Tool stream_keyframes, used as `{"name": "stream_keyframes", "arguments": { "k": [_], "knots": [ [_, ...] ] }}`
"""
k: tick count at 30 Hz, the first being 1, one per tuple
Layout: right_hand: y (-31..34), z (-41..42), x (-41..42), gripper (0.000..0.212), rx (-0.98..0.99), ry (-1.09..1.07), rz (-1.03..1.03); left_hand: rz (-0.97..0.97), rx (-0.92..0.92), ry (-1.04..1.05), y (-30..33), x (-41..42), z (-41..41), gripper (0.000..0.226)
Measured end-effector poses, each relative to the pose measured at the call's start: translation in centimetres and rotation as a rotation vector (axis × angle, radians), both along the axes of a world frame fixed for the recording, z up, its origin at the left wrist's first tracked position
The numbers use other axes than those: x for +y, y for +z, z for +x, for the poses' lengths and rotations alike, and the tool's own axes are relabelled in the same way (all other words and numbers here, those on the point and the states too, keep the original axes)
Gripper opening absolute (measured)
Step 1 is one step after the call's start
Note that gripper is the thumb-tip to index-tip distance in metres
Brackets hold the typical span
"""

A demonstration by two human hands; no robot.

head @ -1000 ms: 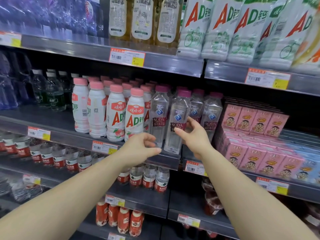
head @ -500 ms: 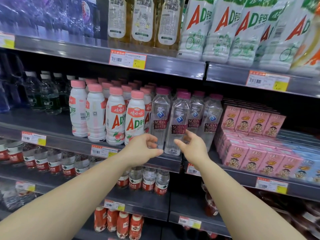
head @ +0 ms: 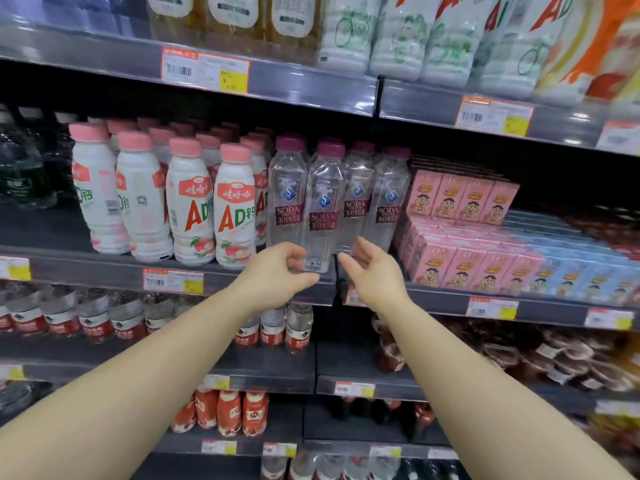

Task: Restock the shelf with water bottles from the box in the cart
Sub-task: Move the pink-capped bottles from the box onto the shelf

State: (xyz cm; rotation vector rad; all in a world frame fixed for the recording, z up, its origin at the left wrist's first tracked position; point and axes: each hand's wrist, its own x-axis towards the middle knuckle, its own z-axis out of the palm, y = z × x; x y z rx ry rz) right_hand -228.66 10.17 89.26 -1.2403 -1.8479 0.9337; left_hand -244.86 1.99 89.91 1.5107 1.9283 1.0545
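Four clear soda bottles with dark pink caps stand at the front of the middle shelf (head: 242, 273), and the front soda bottle (head: 320, 211) serves as the landmark. Just left of it stand the pink-capped milk drinks (head: 235, 206); to its right are the stacked pink cartons (head: 460, 199). Neither the box nor the cart is visible.

Below and left of that bottle's base, the left hand (head: 277, 271) hangs with its fingers (head: 294, 252) loosely curled and holding nothing, the tips near or perhaps touching the base; contact cannot be told. Below and right of the base, the right hand (head: 372, 271) is empty too, fingers spread and relaxed, apart from the plastic.

These bottles look full, so each should feel moderately heavy for its size. Thin clear walls would likely give a little under a squeeze, and the smooth plastic may slip. The squared body near the label band looks the steadiest place to hold; the tall narrow shape could topple against its neighbours if nudged up high.
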Motion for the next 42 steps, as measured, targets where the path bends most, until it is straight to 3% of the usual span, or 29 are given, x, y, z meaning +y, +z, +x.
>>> {"name": "stream_keyframes", "arguments": {
  "k": [6, 12, 15, 20, 27, 38, 42],
  "knots": [
    [-1.1, 11.5, -1.9, 0.056, -0.159, -0.065, 0.074, 0.012, 0.210, -0.107, -0.3, 0.1, 10.4, 0.060],
    [-3.9, 34.2, -5.2, 0.065, -0.870, -0.236, 0.181, -0.002, 0.700, -0.239, -2.3, 1.2, 30.7, 0.060],
    [-4.5, 47.0, -8.1, 0.065, -1.012, -0.358, 0.104, 0.017, 0.857, -0.406, -4.0, 1.7, 42.8, 0.068],
    [-4.9, 62.6, -12.2, 0.066, -1.039, -0.576, 0.000, 0.109, 0.913, -0.608, -5.3, 2.0, 59.3, 0.068],
    [-8.6, 75.7, -13.2, 0.065, -0.945, -0.750, -0.205, 0.151, 0.898, -0.819, -7.9, 4.5, 75.3, 0.067],
    [-12.3, 90.0, 0.9, 0.066, -0.886, -0.805, -0.338, 0.094, 0.914, -0.966, -11.7, 20.9, 90.6, 0.071],
    [-14.5, 93.1, 6.2, 0.070, -0.864, -0.716, -0.380, 0.057, 0.927, -0.958, -13.6, 25.7, 93.1, 0.072]
  ]
}}
